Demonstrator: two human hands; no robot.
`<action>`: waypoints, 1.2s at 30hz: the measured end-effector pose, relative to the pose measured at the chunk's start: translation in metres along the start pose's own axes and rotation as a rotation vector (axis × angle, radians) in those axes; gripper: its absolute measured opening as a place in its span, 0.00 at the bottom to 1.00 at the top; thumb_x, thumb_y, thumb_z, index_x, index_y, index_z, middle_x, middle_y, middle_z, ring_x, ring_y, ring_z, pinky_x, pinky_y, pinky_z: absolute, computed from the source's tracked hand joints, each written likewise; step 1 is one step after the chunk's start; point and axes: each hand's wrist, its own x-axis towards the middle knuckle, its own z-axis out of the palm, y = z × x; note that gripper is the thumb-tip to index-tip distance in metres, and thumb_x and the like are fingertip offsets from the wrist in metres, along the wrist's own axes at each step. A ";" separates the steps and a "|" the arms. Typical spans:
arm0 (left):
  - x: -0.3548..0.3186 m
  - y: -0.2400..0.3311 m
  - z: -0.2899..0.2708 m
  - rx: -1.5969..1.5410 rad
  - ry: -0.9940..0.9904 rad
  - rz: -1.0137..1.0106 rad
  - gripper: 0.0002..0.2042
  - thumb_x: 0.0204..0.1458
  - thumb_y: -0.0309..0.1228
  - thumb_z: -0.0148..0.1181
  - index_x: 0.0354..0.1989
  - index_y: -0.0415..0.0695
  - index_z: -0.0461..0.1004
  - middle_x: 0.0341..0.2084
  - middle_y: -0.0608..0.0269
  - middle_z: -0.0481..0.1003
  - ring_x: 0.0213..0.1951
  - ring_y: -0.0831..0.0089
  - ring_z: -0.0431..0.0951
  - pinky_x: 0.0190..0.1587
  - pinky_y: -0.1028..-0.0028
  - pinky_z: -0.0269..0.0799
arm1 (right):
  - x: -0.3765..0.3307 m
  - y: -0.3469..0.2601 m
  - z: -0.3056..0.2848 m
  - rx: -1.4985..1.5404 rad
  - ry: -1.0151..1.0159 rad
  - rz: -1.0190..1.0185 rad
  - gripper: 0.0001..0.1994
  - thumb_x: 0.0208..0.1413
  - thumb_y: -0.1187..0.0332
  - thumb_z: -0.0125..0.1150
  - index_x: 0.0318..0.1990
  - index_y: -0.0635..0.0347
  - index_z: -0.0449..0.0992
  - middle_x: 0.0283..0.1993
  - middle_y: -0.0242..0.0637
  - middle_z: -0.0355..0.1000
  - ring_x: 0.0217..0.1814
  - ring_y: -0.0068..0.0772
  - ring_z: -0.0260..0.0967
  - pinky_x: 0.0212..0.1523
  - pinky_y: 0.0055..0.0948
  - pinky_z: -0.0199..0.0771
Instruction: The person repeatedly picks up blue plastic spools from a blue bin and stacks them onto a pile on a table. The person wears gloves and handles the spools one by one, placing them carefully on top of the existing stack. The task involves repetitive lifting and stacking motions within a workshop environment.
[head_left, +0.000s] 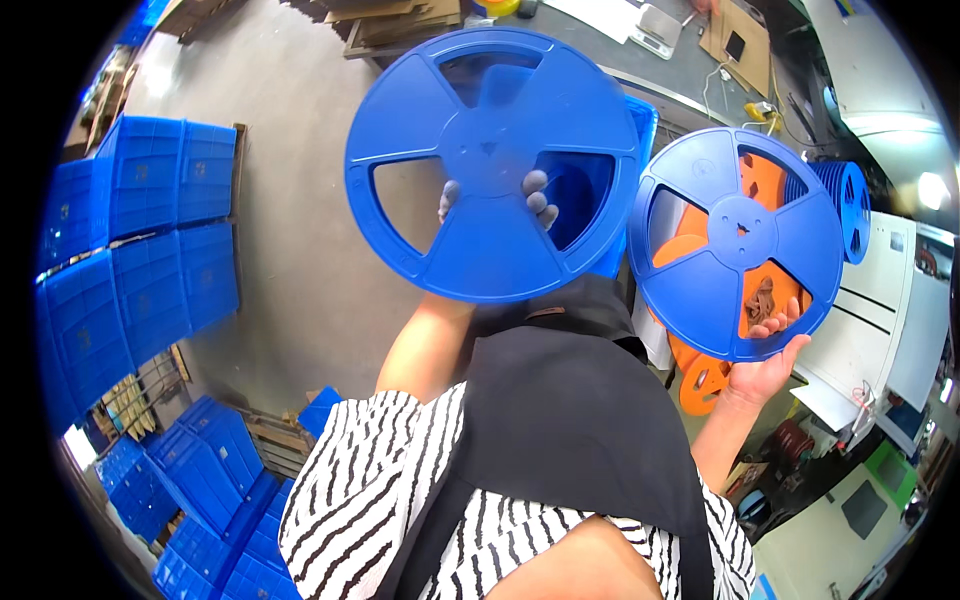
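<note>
A large blue plastic reel (490, 245) with window openings stands face-on before me. My left hand (539, 200) is behind it, closed on its centre; grey-covered fingertips show through two of the windows, and the palm is hidden. To the right, a second blue reel (742, 232) is tilted, with a small hub hole. My right hand (765, 368), bare, grips its lower right rim, fingers through a window. Several orange reels (705, 385) are partly hidden behind this second reel. The two reels nearly meet at their rims.
Behind the left reel stands a blue bin (642, 115). More blue reels (852, 212) are at the right. A workbench (600, 40) at the back carries a white scale (657, 30) and cardboard. Stacked blue crates (150, 180) line the left side. A white machine (870, 300) is at right.
</note>
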 end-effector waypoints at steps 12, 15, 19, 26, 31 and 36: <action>-0.005 0.026 -0.005 0.166 -0.082 0.006 0.37 0.55 0.45 0.60 0.66 0.32 0.54 0.59 0.43 0.64 0.61 0.57 0.67 0.69 0.60 0.54 | 0.004 0.008 0.013 0.155 -0.031 0.101 0.30 0.60 0.51 0.57 0.62 0.62 0.63 0.33 0.28 0.66 0.31 0.19 0.62 0.31 0.18 0.69; -0.009 0.028 0.003 0.211 -0.035 0.056 0.36 0.55 0.43 0.61 0.66 0.36 0.55 0.59 0.46 0.64 0.61 0.58 0.66 0.70 0.60 0.53 | 0.007 0.007 0.011 0.207 -0.065 0.093 0.28 0.61 0.50 0.55 0.61 0.61 0.65 0.34 0.30 0.67 0.32 0.22 0.66 0.30 0.19 0.71; -0.009 0.039 -0.013 0.229 -0.044 0.096 0.35 0.56 0.44 0.59 0.67 0.38 0.54 0.62 0.46 0.61 0.64 0.57 0.63 0.71 0.59 0.50 | 0.009 0.008 0.011 0.250 -0.081 0.113 0.30 0.61 0.45 0.52 0.60 0.60 0.66 0.33 0.30 0.72 0.33 0.23 0.70 0.31 0.22 0.74; -0.007 0.030 -0.034 0.379 0.059 0.080 0.37 0.58 0.48 0.52 0.69 0.38 0.49 0.65 0.46 0.58 0.67 0.56 0.57 0.73 0.59 0.43 | 0.007 0.014 0.029 0.217 -0.070 0.137 0.28 0.61 0.48 0.53 0.61 0.60 0.64 0.35 0.30 0.71 0.34 0.22 0.71 0.33 0.22 0.76; 0.002 -0.006 -0.039 0.333 0.297 -0.054 0.37 0.56 0.49 0.55 0.68 0.38 0.52 0.64 0.49 0.61 0.65 0.56 0.60 0.70 0.60 0.50 | 0.007 0.023 0.024 0.484 -0.330 0.280 0.27 0.64 0.50 0.49 0.62 0.61 0.63 0.42 0.33 0.73 0.38 0.25 0.72 0.35 0.22 0.76; 0.022 -0.072 0.007 0.417 0.200 -0.263 0.37 0.51 0.47 0.62 0.64 0.39 0.58 0.58 0.51 0.66 0.60 0.57 0.67 0.64 0.60 0.63 | -0.009 0.067 0.063 -0.373 -0.056 -0.008 0.27 0.65 0.53 0.51 0.64 0.63 0.60 0.60 0.38 0.68 0.56 0.32 0.68 0.54 0.27 0.69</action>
